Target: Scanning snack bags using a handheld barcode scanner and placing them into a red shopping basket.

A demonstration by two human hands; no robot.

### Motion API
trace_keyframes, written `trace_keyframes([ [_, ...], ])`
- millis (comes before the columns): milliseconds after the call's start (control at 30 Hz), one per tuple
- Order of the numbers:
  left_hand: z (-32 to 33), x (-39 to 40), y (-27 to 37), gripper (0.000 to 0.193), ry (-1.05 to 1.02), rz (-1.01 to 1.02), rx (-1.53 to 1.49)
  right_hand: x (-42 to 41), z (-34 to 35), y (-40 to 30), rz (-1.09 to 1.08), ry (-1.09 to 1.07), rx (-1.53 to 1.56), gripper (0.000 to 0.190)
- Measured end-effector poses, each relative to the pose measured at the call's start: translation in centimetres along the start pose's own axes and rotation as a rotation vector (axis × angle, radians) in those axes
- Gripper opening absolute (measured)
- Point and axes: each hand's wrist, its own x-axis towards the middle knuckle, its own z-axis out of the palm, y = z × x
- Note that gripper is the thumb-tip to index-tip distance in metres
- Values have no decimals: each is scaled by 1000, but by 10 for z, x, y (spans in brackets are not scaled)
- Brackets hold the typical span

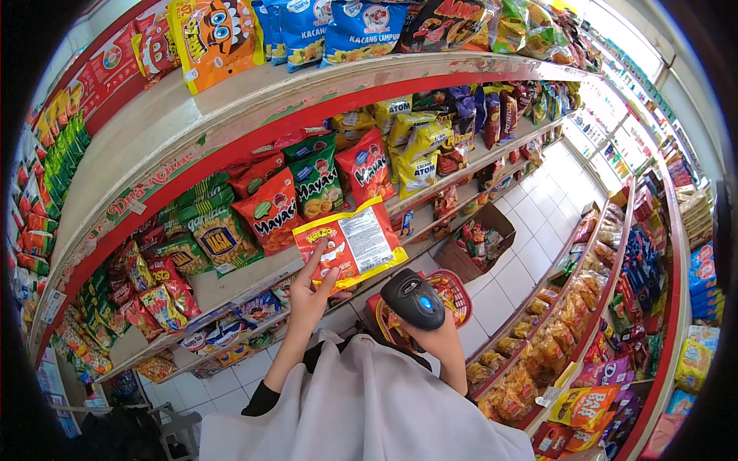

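Observation:
My left hand (313, 286) grips a red and yellow Krezo snack bag (351, 245) by its lower left side, thumb and a finger lying across the front. A white panel of small print faces up on the bag. In my right hand (436, 336) is a black handheld barcode scanner (414, 299) with a lit blue spot on top. Its head points toward the lower right corner of the bag, a short gap apart. Beneath the scanner, a red plastic shopping basket (463, 288) holds yellow and red packets, partly hidden by my right hand.
Ahead, shelves carry Mayasi bags (268, 213), Garuda peanut bags (222, 236) and Kacang Atom packs (418, 173). The upper shelf edge (277, 109) juts out above them. A cardboard box of packets (481, 239) stands on the tiled floor (533, 230). Another snack rack (582, 299) lines the aisle's right side.

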Motion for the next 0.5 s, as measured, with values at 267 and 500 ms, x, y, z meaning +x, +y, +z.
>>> trace_keyframes([
  [267,0,-8,-2,44,-79,6,230,18,8,10,-304,3,-137,41],
  [500,-10,-16,13,44,-168,-129,99,33,14,19,-553,74,-498,34],
])
